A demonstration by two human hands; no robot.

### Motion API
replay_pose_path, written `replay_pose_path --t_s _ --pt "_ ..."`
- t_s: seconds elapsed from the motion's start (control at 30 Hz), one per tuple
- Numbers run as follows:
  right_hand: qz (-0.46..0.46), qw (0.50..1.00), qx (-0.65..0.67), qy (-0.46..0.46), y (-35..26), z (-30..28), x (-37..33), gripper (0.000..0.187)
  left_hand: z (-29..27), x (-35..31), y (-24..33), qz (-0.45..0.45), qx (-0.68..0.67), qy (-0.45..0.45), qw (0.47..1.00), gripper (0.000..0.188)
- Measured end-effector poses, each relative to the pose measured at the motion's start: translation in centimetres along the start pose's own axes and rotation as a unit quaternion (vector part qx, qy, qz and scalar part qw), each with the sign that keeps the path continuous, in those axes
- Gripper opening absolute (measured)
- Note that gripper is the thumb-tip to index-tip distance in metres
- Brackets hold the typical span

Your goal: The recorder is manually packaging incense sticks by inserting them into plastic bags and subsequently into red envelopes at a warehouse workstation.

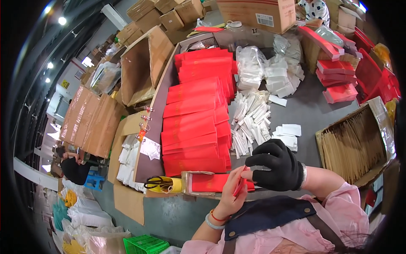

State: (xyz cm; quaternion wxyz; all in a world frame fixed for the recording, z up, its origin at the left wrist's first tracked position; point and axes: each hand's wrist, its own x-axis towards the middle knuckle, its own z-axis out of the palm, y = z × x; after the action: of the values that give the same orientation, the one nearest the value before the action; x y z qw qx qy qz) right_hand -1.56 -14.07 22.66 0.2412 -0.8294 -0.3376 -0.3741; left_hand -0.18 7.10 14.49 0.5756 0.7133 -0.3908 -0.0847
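Note:
My left hand [230,192], bare, with bracelets on the wrist, and my right hand [275,165], in a black glove, both pinch a narrow red envelope [242,183] held on edge between them, just above the near edge of the grey table [313,110]. A flat red envelope [209,183] lies on the table just left of my left hand. Beyond it, overlapping rows of red envelopes [194,114] run away from me. To their right lies a heap of small white paper packets [251,122].
Scissors [158,183] rest on a yellow tape roll at the table's near left. An open carton of brown sticks [359,144] stands at right. Plastic bags of white packets [262,67], red boxes [338,80] and cardboard cartons [139,63] crowd the far side. Another person [315,10] works opposite.

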Motion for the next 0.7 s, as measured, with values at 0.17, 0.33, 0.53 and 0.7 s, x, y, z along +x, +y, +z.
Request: replay_pose_path --t_s 0.17,0.33,0.53,0.7 --pt "-0.005 1.000 0.006 0.008 0.5 0.5 -0.9 0.028 0.8 -0.2 0.6 -0.106 -0.085 0.028 0.990 0.056" --pt "0.018 1.000 0.009 0.001 0.5 0.5 -1.2 0.028 0.9 0.5 1.1 -0.085 -0.073 0.039 0.993 0.056" --pt "0.064 0.998 -0.005 -0.010 -0.2 0.9 -1.9 0.026 1.0 1.0 0.7 -0.046 -0.061 0.039 0.996 0.052" --pt "0.101 0.995 0.007 -0.027 -0.4 0.3 -1.6 0.025 0.2 1.5 1.4 -0.014 0.007 0.020 1.000 0.054"
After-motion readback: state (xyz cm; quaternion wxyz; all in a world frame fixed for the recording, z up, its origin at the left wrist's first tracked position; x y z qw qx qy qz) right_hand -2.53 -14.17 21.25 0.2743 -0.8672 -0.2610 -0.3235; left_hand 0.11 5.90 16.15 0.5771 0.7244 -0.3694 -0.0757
